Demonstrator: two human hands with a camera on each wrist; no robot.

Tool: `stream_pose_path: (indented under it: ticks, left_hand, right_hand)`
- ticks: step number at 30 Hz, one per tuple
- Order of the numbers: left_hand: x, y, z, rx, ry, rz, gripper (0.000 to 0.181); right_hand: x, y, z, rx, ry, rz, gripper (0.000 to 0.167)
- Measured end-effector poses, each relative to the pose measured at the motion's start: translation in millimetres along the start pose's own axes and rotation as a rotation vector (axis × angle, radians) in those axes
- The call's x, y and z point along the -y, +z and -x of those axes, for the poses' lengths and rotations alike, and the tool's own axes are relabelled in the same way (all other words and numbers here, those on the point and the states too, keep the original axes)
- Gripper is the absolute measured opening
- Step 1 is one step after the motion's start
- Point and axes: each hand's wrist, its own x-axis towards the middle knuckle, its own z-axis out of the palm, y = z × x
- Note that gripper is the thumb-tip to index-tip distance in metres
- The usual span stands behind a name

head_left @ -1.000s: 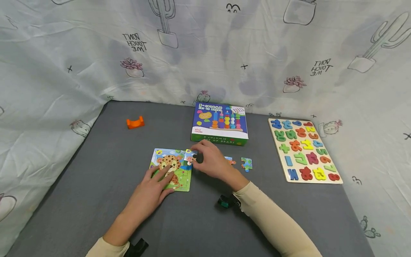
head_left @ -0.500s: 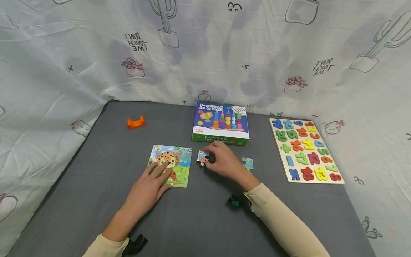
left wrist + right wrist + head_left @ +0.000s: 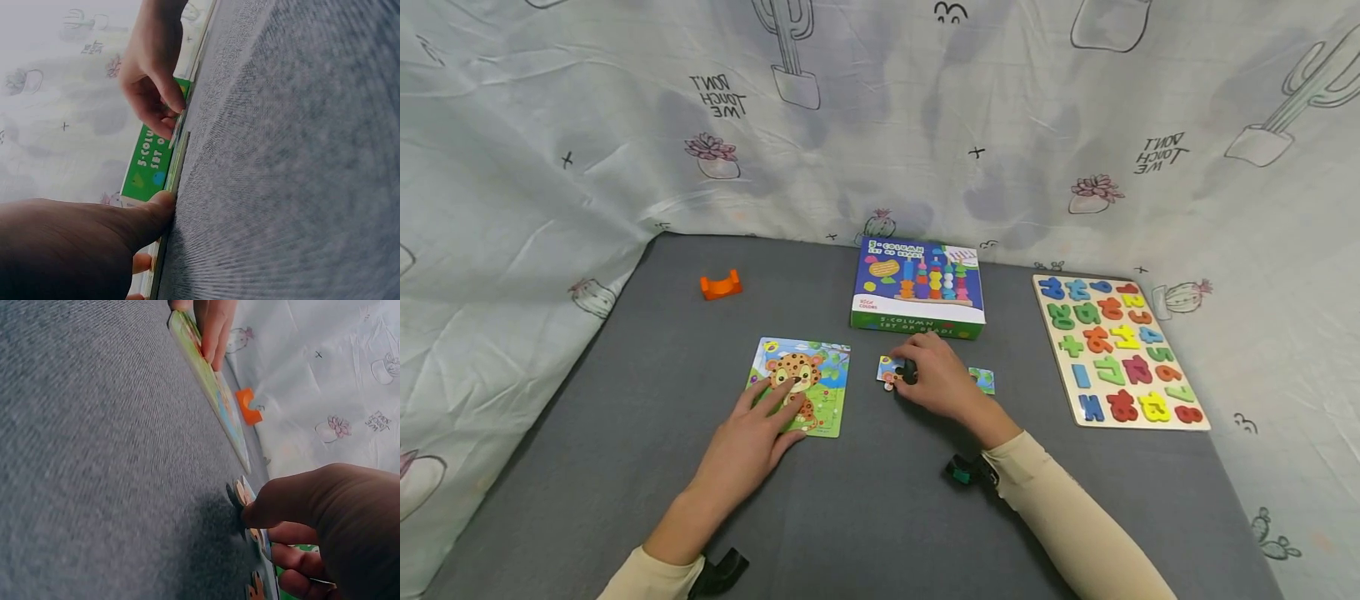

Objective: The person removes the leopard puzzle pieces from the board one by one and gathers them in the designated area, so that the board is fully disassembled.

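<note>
A square leopard-cub picture puzzle board [image 3: 827, 400] lies flat on the grey table. My left hand [image 3: 741, 442] rests on its lower left part with spread fingers, the thumb along the near edge. To the right of the board, my right hand [image 3: 942, 379] pinches a small jigsaw piece [image 3: 887, 368] between thumb and fingers; its right part is hidden by them. In the right wrist view this piece [image 3: 241, 490] is tilted, close to the table. Behind the right hand lies a blue-green jigsaw piece [image 3: 982, 381], partly covered.
A blue and green bead-set box [image 3: 917, 287] stands behind the right hand. A wooden board of coloured letters and numbers [image 3: 1120, 354] lies at the right. An orange curved block [image 3: 721, 286] sits at the back left, and a patterned cloth [image 3: 880, 125] hangs behind the table.
My right hand has drawn the pinched piece rightward, away from the puzzle board's upper right corner. The board has shifted slightly upward under my left hand, which stays resting on it.
</note>
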Motion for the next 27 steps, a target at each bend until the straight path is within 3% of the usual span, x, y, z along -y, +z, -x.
stream_pose_path:
  ticks: [18,27]
  left_hand:
    - [-2.6,3.7,0.6,-0.010,0.004,0.013,0.054]
    - [-3.7,5.2,2.6,-0.040,0.028,0.000,0.053]
  right_hand:
    - [-5.4,3.9,-1.5,0.046,0.006,-0.051,0.038]
    - [11.8,1.2,-7.7,-0.002,-0.016,-0.095,0.036]
